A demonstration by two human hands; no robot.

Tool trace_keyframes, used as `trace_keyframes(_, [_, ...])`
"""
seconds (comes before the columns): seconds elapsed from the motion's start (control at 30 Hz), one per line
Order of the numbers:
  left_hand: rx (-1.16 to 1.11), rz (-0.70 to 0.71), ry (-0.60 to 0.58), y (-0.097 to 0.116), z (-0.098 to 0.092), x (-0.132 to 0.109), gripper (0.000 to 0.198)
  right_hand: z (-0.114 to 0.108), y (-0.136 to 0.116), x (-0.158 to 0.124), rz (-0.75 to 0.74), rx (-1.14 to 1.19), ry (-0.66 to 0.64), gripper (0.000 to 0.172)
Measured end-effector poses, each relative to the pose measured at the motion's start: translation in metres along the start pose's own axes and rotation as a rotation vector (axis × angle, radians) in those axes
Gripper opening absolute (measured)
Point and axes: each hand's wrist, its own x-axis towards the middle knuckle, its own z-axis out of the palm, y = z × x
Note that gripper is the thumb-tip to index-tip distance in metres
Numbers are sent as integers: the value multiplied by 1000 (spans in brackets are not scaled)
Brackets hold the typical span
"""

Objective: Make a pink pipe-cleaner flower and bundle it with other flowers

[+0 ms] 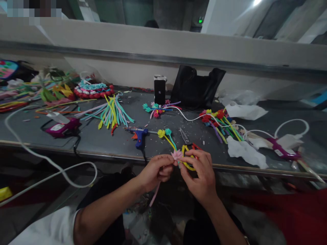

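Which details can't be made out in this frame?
All in the head view:
- pink stem: upper part hidden behind the left hand
- phone: screen text too small
- black bag: inside hidden by its front
- stem pile: blurred, cut off by the left edge

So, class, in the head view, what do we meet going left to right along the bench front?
First purple power strip, blue glue gun, yellow flower, pink flower, right hand, second purple power strip.

1. The pink flower (176, 155) you hold looks fuzzy and matt.
2. Your worktop (102, 141) looks smooth and matt.
3. Near its front edge, your glue gun (140, 136) looks smooth, plastic.
4. Rightward along that edge, you see crumpled paper (246, 153).
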Motion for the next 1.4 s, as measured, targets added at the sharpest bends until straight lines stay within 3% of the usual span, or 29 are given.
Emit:
trace_keyframes(0.63, [109,-12,-42,1,0,-1,28,-1,5,0,48,59,4,15])
trace_keyframes(1.23, [111,15,23,-1,0,1,15,8,7,-3,140,160,-4,10])
trace_keyframes(1.4, [150,16,17,0,2,1,21,7,6,-2,111,142,22,11])
